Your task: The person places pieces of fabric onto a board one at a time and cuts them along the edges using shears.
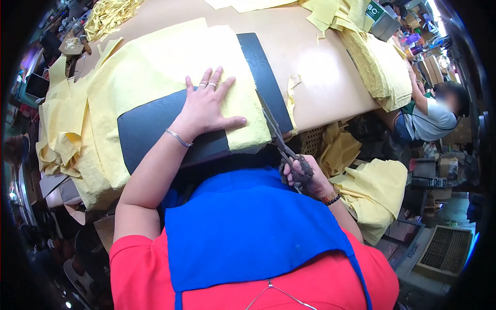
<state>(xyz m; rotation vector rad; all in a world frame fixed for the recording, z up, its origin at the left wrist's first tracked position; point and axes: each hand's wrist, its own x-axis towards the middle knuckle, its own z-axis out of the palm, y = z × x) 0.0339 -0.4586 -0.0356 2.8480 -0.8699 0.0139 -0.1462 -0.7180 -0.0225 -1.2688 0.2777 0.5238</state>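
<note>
My left hand (211,107) lies flat with its fingers spread, pressing on yellow fabric (170,62) spread over the table. Part of that hand rests over a dark flat board (150,121), whose other end (263,77) shows beyond the fabric's right edge. In my right hand (307,178) is a pair of large scissors (279,137), gripped by wrapped, dark handles. The long blades point away from me along the right edge of the fabric. Whether the blades touch the cloth I cannot tell.
A thick stack of yellow fabric (380,70) sits at the table's right end, with another person (429,116) beyond it. Yellow scraps (111,18) lie at the far left. More yellow cloth (374,194) hangs at my right. A green and white box (381,20) stands at the back right.
</note>
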